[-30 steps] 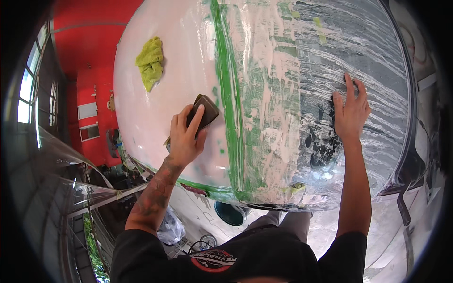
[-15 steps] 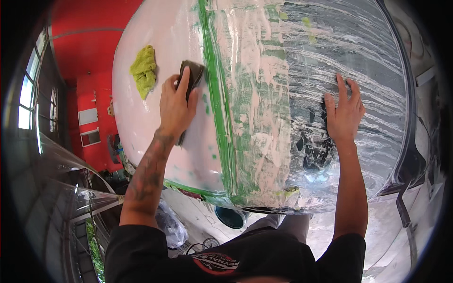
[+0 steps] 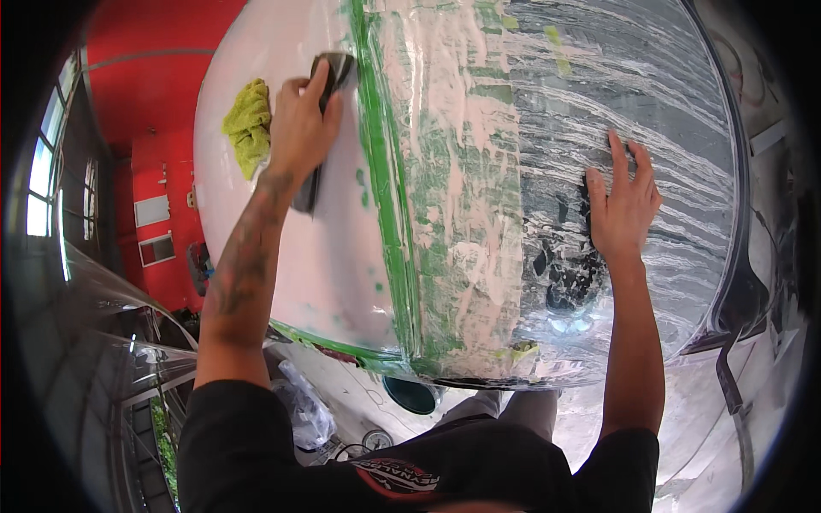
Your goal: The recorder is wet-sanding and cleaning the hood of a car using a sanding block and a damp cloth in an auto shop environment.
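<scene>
My left hand (image 3: 299,132) is closed around a long, dark sanding block (image 3: 340,72). The block lies against a wet, pale pink car panel (image 3: 338,274), and its lower end shows below the hand. Just left of that hand, a crumpled yellow-green cloth (image 3: 248,128) rests on the panel. My right hand (image 3: 626,205) lies open with fingers spread on a dark grey surface (image 3: 684,179) streaked with whitish residue. Between the hands run green masking tape (image 3: 385,179) and a band of masking smeared with pink (image 3: 470,197).
The panel's near edge (image 3: 342,346) curves in front of my body. Below it on the floor stand a dark green bucket (image 3: 410,395) and a clear plastic bag (image 3: 304,410). Red bodywork (image 3: 154,94) fills the far left. A dark strip (image 3: 729,376) hangs at the right.
My left hand and the sanding block have slid away from me and slightly left along the pink panel. My right hand stays in about the same place.
</scene>
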